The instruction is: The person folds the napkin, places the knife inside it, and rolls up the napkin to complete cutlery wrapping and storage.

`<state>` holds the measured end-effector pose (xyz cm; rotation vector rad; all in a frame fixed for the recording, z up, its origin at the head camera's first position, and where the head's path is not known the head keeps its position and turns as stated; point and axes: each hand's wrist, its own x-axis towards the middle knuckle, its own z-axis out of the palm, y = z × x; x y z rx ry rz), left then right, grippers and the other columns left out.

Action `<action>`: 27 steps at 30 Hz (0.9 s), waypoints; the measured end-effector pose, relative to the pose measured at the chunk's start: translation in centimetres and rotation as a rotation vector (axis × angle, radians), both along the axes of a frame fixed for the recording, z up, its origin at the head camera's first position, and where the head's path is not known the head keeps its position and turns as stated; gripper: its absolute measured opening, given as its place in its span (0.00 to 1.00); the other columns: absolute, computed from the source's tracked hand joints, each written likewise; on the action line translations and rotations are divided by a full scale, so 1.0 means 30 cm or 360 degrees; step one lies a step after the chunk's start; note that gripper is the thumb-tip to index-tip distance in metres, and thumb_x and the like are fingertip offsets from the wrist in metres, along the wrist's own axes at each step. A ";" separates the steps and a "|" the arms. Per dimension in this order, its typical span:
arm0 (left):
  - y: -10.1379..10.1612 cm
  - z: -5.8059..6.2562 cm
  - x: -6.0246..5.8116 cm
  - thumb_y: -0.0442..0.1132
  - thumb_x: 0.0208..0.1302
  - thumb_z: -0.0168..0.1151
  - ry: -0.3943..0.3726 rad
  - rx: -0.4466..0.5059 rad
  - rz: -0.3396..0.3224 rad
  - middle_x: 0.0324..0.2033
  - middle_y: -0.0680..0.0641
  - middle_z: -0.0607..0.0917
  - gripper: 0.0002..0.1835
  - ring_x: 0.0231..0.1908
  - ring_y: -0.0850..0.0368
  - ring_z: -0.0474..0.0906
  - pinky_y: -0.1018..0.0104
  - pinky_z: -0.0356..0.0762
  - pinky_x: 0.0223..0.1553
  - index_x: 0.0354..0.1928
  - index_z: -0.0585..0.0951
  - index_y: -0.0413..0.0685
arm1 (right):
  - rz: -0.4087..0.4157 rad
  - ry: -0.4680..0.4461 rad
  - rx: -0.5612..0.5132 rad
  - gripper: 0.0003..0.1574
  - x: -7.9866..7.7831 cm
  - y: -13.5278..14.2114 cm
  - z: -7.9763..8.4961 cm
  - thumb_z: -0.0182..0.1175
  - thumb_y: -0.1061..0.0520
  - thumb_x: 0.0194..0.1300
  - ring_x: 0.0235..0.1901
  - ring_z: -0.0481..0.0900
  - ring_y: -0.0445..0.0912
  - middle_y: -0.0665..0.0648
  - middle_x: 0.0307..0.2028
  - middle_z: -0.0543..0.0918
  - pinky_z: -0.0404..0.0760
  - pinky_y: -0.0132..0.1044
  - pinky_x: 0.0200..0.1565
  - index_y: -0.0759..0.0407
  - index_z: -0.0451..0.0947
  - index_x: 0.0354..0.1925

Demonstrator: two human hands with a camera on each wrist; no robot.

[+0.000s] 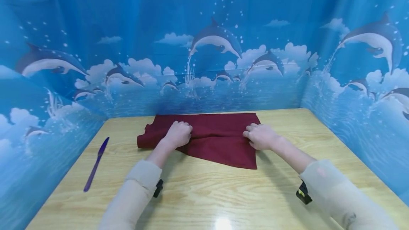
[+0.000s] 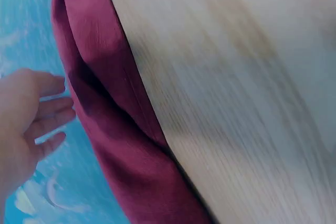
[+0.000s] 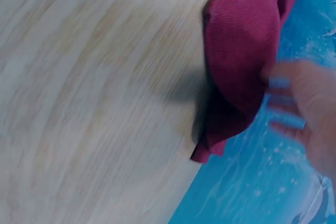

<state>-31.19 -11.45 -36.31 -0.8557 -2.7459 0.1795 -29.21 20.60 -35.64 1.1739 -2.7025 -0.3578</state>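
Observation:
A dark red cloth (image 1: 220,148) lies across the far half of the table, with a fold running between the two hands and its left end bunched into a thick edge. Over its left-middle part is my left hand (image 1: 179,134); in the left wrist view that hand's loosely spread fingers (image 2: 52,109) reach the edge of the cloth (image 2: 126,166). At the right edge of the cloth is my right hand (image 1: 260,136). The right wrist view shows its fingers blurred and extended, one fingertip right at the raised fabric (image 3: 241,51).
A purple knife (image 1: 97,164) lies on the left side of the wooden table (image 1: 198,194). Blue curtains (image 1: 204,91) printed with dolphins stand along the back and both sides. Small black devices are strapped at both wrists.

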 end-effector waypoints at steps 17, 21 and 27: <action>0.010 -0.035 0.101 0.53 0.45 0.70 -0.0220 -0.0378 -0.0186 0.25 0.52 0.83 0.14 0.34 0.53 0.74 0.60 0.67 0.40 0.26 0.83 0.52 | 0.0130 -0.0096 0.0107 0.22 0.106 -0.301 -0.082 0.63 0.37 0.53 0.28 0.76 0.47 0.51 0.27 0.77 0.74 0.38 0.25 0.53 0.79 0.33; 0.005 -0.052 0.101 0.47 0.45 0.68 -0.0172 -0.0377 -0.0221 0.22 0.53 0.83 0.08 0.32 0.53 0.76 0.60 0.67 0.37 0.22 0.82 0.52 | 0.0046 -0.0180 0.0071 0.15 0.106 -0.323 -0.084 0.65 0.45 0.53 0.29 0.78 0.46 0.52 0.27 0.76 0.76 0.40 0.25 0.54 0.78 0.34; 0.016 -0.057 0.104 0.45 0.45 0.67 -0.0093 -0.0418 -0.0223 0.19 0.52 0.81 0.08 0.29 0.53 0.76 0.60 0.67 0.35 0.18 0.80 0.53 | 0.0149 -0.0002 0.0036 0.03 0.106 -0.341 -0.106 0.63 0.60 0.52 0.29 0.80 0.45 0.52 0.24 0.78 0.77 0.40 0.24 0.53 0.77 0.26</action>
